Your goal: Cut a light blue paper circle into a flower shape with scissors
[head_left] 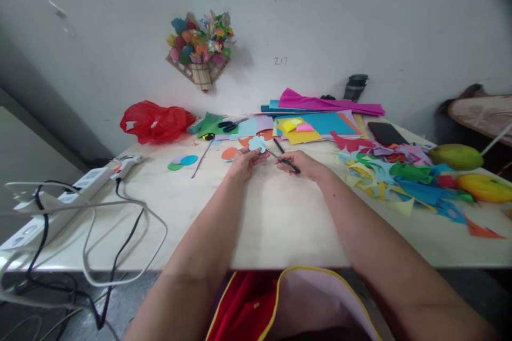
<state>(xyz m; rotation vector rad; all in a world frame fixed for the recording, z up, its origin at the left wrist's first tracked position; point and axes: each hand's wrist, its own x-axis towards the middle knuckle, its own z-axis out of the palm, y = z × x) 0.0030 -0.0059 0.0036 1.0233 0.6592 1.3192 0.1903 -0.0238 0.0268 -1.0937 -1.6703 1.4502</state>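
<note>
A light blue paper flower (256, 143) with a scalloped edge is pinched in my left hand (246, 163). My right hand (301, 163) is closed around a pair of black-handled scissors (288, 163), whose blades point left and reach the flower's edge. How far the blades are apart I cannot make out. Beside my left hand lies an orange paper circle (229, 154). Farther left are a blue paper circle (189, 160) and a green one (175, 166), partly overlapping a purple one. Near the fingers of my right hand lies a black pen-like stick (278, 145).
Colored paper sheets (320, 123) and a second pair of scissors (232, 125) lie at the back. Paper scraps (404, 176), a phone (386, 134) and two mango-like fruits (456, 156) are at right. A red plastic bag (154, 121) and a cabled power strip (60, 213) are at left.
</note>
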